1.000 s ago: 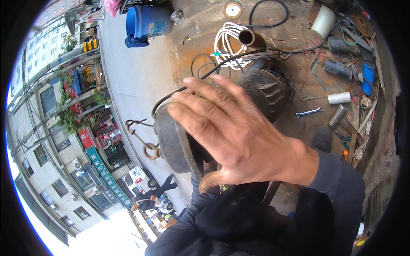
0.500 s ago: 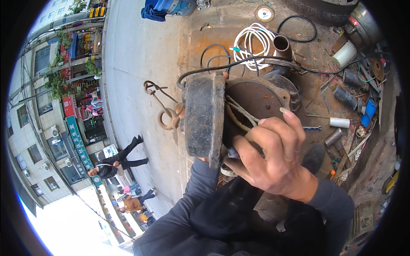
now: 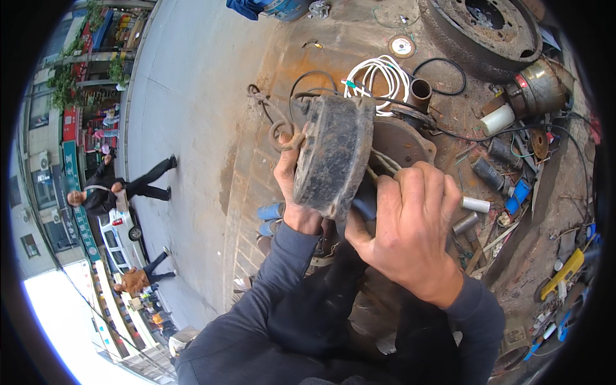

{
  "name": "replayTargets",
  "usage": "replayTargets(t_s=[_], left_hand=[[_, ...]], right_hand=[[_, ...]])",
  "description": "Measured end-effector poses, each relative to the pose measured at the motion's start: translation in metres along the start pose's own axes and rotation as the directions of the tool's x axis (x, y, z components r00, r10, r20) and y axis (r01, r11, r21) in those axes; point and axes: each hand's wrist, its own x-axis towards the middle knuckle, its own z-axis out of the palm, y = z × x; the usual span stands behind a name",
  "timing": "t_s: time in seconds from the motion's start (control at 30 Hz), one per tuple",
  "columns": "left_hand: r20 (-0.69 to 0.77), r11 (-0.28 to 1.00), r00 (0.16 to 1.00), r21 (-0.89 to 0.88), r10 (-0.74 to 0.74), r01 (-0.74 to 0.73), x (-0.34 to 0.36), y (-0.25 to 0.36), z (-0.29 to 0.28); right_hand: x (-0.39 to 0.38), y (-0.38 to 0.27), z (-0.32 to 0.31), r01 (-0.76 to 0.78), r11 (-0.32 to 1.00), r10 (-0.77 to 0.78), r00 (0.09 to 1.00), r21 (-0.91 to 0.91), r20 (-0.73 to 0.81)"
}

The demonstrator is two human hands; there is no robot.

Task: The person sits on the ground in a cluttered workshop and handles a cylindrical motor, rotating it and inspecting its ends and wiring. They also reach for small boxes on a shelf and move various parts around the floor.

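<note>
Since half a second ago our right hand point(image 3: 410, 228) has come lower and nearer, and the rusty round metal drum point(image 3: 333, 163) has tipped so that its grimy rim faces us; a second ago that same hand was spread flat in front of it.

Now we hold the drum up between both hands, above our dark-sleeved forearms. Our left hand point(image 3: 292, 192) is clamped on the drum's left edge, thumb up along the rim, just below a rusty wire hook point(image 3: 282, 135) that hangs off the drum. Our right hand is closed in a fist against the drum's right face, wrapped around a dark blue-grey handle-like part point(image 3: 366, 204) that sticks out beside the rim; what it is exactly we cannot tell. Thin pale wires point(image 3: 385, 163) run from the drum's inner face across the top of our right knuckles.

Beyond our right hand, on the rust-stained ground, lie a coil of white cable point(image 3: 378, 77), a short brown pipe stub point(image 3: 420, 93) and a small white cylinder point(image 3: 476, 205) just off our right fingers. Farther up sits a large rusty wheel rim point(image 3: 481, 29). Well to the left of our left hand, a person in dark clothes point(image 3: 125, 186) strides on the grey pavement.
</note>
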Motion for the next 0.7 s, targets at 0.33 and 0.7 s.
replayTargets(t_s=[0.33, 0.7], left_hand=[[0.088, 0.938, 0.987, -0.31, -0.134, 0.155, -0.001, 0.002, 0.003], [0.198, 0.951, 0.974, -0.263, -0.109, 0.16, 0.0, 0.005, 0.0]], right_hand=[[0.016, -0.009, 0.017, 0.05, 0.997, -0.056, 0.99, 0.05, 0.132], [0.019, -0.003, 0.02, 0.086, 0.995, -0.091, 0.99, 0.056, 0.106]])
